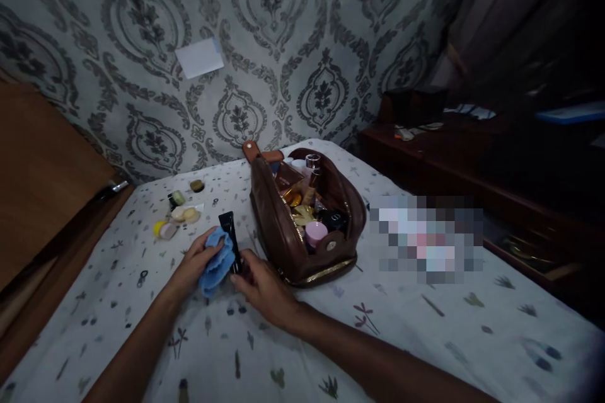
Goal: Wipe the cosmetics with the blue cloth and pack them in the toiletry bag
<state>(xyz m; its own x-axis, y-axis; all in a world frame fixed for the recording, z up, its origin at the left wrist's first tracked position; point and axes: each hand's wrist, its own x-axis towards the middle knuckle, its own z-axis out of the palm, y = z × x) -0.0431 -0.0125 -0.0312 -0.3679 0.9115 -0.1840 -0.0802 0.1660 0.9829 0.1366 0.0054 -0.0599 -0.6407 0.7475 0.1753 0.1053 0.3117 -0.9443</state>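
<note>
My left hand (193, 263) is closed round a blue cloth (216, 263) and presses it against a black tube (230, 236). My right hand (262, 286) grips the lower end of that tube, which points up and away from me. Both hands hover just above the patterned white bedsheet (425, 340). Right beside them stands an open brown leather toiletry bag (283, 233), packed with several cosmetics, among them a pink-lidded jar (316, 232) and a black jar (336, 220).
Several small yellow and dark cosmetic pots (177, 214) lie on the sheet at the left. A wooden headboard (42, 176) runs along the left edge. A dark wooden dresser (472, 157) stands at the right, beyond a blurred patch.
</note>
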